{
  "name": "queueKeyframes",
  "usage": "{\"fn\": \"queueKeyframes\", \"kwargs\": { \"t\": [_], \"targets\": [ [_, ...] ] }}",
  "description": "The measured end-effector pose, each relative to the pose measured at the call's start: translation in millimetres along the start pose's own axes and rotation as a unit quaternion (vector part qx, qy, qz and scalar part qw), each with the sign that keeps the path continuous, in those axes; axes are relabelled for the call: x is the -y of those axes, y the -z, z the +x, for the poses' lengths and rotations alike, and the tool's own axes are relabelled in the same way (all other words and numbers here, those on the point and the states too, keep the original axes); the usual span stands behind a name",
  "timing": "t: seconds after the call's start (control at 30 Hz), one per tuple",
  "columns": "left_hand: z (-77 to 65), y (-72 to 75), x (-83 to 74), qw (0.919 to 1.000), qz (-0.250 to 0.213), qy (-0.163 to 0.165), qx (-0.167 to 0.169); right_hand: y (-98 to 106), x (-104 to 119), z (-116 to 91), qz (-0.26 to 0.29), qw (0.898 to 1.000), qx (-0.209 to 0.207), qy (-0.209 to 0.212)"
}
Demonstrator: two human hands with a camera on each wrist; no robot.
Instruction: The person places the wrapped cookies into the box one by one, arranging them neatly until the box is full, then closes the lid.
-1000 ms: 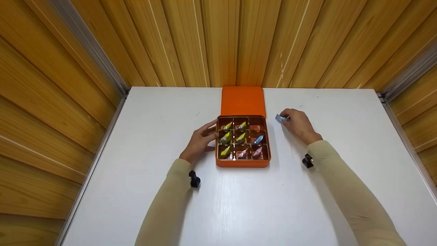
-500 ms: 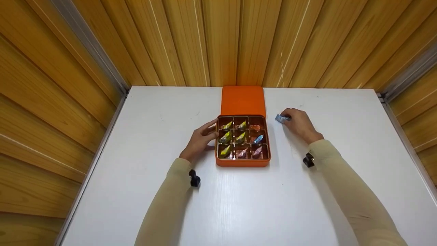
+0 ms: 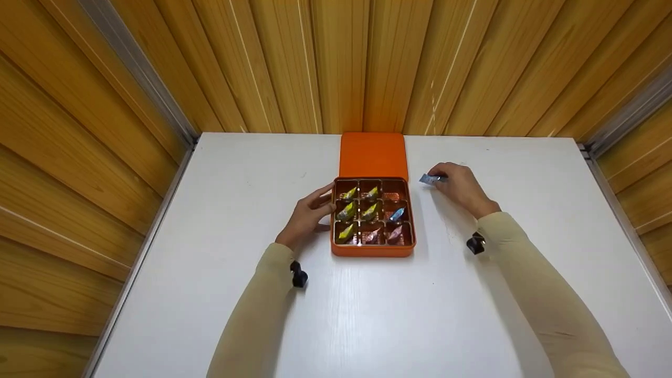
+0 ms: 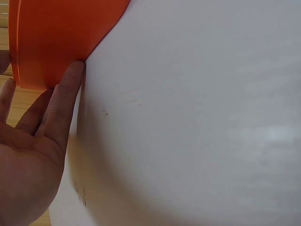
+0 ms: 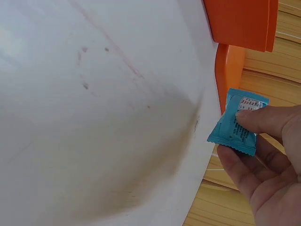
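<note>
An orange tin (image 3: pixel 374 251) holds wrapped sweets in a divided tray: several yellow-green ones (image 3: pixel 346 212), two pink ones (image 3: pixel 396 234) and a blue one (image 3: pixel 398 213). The far right compartment (image 3: pixel 391 196) has no sweet in it. My left hand (image 3: pixel 307 218) rests on the tin's left side, fingers fairly straight against the wall and thumb at the rim; the left wrist view shows fingertips on the orange side. To the right of the tin, my right hand (image 3: pixel 459 186) pinches a blue wrapped sweet (image 5: pixel 237 121) between thumb and fingers, above the table.
The tin's orange lid (image 3: pixel 374 155) lies folded back behind it. A white table (image 3: pixel 367 315) carries everything, with yellow wood-plank walls (image 3: pixel 304 68) at the back and sides. A black wrist camera (image 3: pixel 299 274) sits on each sleeve.
My right hand, with the blue sweet in its fingers, has shifted slightly left and away from me. The left hand and the tin stay where they were.
</note>
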State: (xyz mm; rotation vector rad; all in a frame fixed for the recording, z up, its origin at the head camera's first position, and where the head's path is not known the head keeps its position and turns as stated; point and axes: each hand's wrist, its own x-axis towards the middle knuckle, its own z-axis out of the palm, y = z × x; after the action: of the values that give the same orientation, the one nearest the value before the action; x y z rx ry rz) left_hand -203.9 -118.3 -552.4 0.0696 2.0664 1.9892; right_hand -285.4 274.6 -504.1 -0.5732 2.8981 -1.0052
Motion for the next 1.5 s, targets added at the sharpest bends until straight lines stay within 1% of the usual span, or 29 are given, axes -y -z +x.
{"fn": "queueKeyframes", "kwargs": {
  "t": [0.27,0.33,0.5,0.57,0.73,0.87,1.0,1.3,1.5],
  "targets": [
    [1.3,-0.7,2.3,0.9999,-0.007,0.009,-0.002,3,13,3,0.01,1.0,0.014,0.009],
    [1.1,-1.1,2.4,0.9999,-0.005,0.012,-0.003,3,16,4,0.013,1.0,0.017,0.017],
    [1.3,-1.4,2.0,0.9999,-0.012,0.006,-0.004,5,25,6,0.02,0.999,0.023,0.044],
    [1.4,-0.9,2.4,0.9999,-0.01,0.001,-0.001,6,30,7,0.023,0.998,0.031,0.049],
    [2.5,-0.4,4.4,1.0,0.0,0.001,-0.001,7,41,10,0.028,0.996,0.049,0.067],
    [3.1,-0.2,4.2,1.0,-0.004,0.001,0.001,4,49,12,0.019,0.993,0.054,0.099],
    [4.1,0.2,4.6,1.0,-0.008,-0.002,0.003,3,58,15,0.01,0.99,0.07,0.123],
    [5.2,-0.1,2.8,1.0,-0.007,-0.002,0.002,-1,73,21,-0.015,0.983,0.118,0.141],
    [6.0,0.1,2.3,1.0,-0.005,-0.002,0.003,-5,73,25,-0.023,0.98,0.124,0.153]
  ]
}}
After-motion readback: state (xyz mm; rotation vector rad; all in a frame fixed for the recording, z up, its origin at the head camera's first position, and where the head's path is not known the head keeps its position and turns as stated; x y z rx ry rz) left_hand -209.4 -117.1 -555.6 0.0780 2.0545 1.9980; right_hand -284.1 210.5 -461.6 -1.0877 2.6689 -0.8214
